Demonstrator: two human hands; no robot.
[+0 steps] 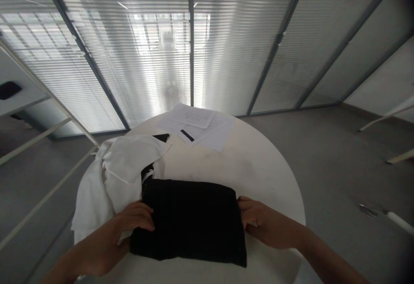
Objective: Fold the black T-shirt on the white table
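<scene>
A black folded garment (194, 221) lies as a flat, roughly rectangular bundle at the near side of the round white table. Its exact kind cannot be told from the folds. My left hand (129, 223) grips its left edge, fingers curled over the top and the thumb low at the side. At the right edge, my right hand (258, 221) is closed on the fabric, some fingertips hidden behind it. White cloth (119, 167) is heaped just beyond my left hand and drapes over the table's left side. Bits of black show under and beside this cloth.
Printed papers (197, 124) with a small black strip (186, 135) on them lie at the far side of the table (265, 167). A white metal frame (48, 89) stands at left. Glass panels with blinds (226, 51) rise behind. Chair legs (399, 159) stand at right.
</scene>
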